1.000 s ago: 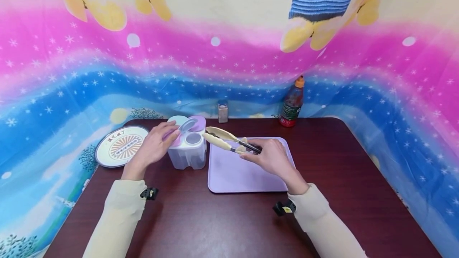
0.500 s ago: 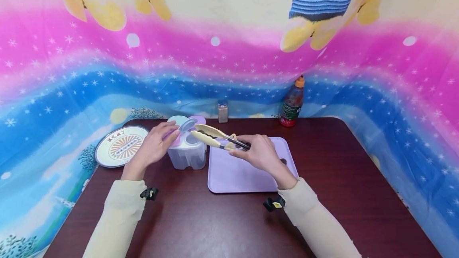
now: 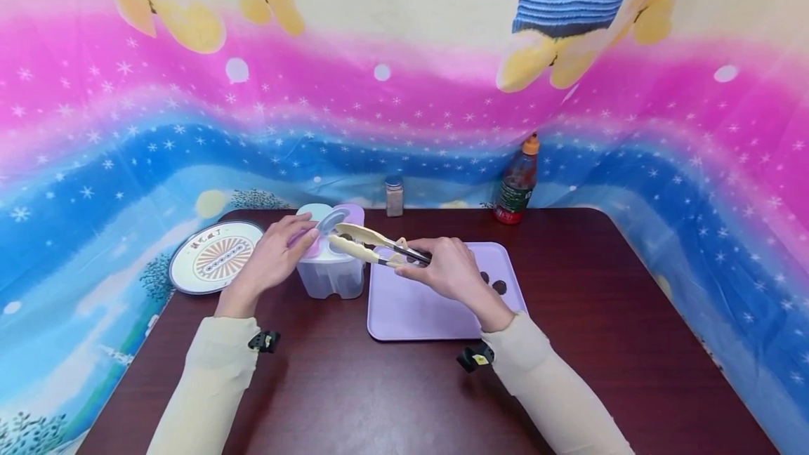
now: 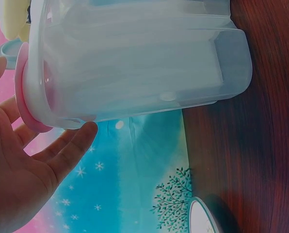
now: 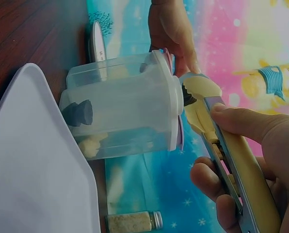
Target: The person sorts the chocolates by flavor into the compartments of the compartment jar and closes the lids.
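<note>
My right hand (image 3: 445, 269) grips cream-and-metal tongs (image 3: 366, 241), whose tips reach over the uncovered compartment of a clear storage box (image 3: 331, 279). Between the tips shows a dark, ridged piece (image 5: 188, 98). The box has pastel flip lids; its grey-blue lid (image 3: 331, 220) stands raised. My left hand (image 3: 274, 251) lies against the box top, thumb at the raised lid and extended fingers (image 4: 76, 148) at the rim beside a pink lid (image 4: 27, 92). Through the wall show dark pieces (image 5: 79, 112) and pale ones (image 5: 91, 145). A purple tray (image 3: 417, 314) lies under my right hand.
Small dark round pieces (image 3: 499, 287) sit on the tray's right side. At left is a patterned oval plate (image 3: 189, 269). Toward the back of the table (image 3: 379, 399) stand a small spice jar (image 3: 394, 199) and an orange-capped red sauce bottle (image 3: 515, 188).
My right hand has moved left with the tongs, from over the tray to the box's open compartment, uncovering dark pieces on the tray. The left hand has stayed in place.
</note>
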Demonstrator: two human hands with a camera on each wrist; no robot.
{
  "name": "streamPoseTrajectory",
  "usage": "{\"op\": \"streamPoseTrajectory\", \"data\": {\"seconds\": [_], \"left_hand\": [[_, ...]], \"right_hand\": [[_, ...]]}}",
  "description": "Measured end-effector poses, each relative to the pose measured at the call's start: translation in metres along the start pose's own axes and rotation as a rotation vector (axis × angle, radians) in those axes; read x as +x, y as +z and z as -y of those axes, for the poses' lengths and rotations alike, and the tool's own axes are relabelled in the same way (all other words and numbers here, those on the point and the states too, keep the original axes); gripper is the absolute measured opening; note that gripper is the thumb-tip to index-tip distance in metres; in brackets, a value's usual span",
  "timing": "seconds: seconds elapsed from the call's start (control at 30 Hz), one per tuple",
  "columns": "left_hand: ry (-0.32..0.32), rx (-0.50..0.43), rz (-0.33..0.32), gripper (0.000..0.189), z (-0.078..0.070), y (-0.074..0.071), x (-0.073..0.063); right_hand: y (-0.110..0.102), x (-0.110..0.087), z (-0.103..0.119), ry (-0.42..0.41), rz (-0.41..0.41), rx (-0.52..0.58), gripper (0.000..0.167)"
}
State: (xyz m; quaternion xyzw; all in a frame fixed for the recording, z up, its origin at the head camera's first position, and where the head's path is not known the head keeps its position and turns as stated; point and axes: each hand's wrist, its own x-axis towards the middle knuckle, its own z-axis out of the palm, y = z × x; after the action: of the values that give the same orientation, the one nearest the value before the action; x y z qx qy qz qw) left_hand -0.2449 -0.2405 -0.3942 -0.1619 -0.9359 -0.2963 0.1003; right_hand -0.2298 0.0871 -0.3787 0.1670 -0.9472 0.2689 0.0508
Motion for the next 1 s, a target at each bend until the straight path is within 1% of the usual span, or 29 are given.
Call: {"op": "streamPoseTrajectory", "data": {"seconds": [0.27, 0.53, 0.77, 1.0], "left_hand": [[-0.006, 0.003, 0.005, 0.050, -0.001, 0.000, 0.000], [-0.021, 0.006, 0.013, 0.051, 0.000, -0.001, 0.001], [-0.012, 0.009, 0.015, 0.052, -0.001, -0.002, 0.001], [0.006, 0.008, 0.011, 0.051, 0.000, -0.001, 0.001]], "right_hand": [[0.000, 0.000, 0.000, -0.025, -0.015, -0.011, 0.055], [-0.004, -0.004, -0.004, -0.016, -0.007, 0.000, 0.055], [-0.010, -0.012, -0.017, 0.020, -0.016, -0.023, 0.057], [-0.017, -0.026, -0.038, 0.006, -0.059, -0.039, 0.053]]}}
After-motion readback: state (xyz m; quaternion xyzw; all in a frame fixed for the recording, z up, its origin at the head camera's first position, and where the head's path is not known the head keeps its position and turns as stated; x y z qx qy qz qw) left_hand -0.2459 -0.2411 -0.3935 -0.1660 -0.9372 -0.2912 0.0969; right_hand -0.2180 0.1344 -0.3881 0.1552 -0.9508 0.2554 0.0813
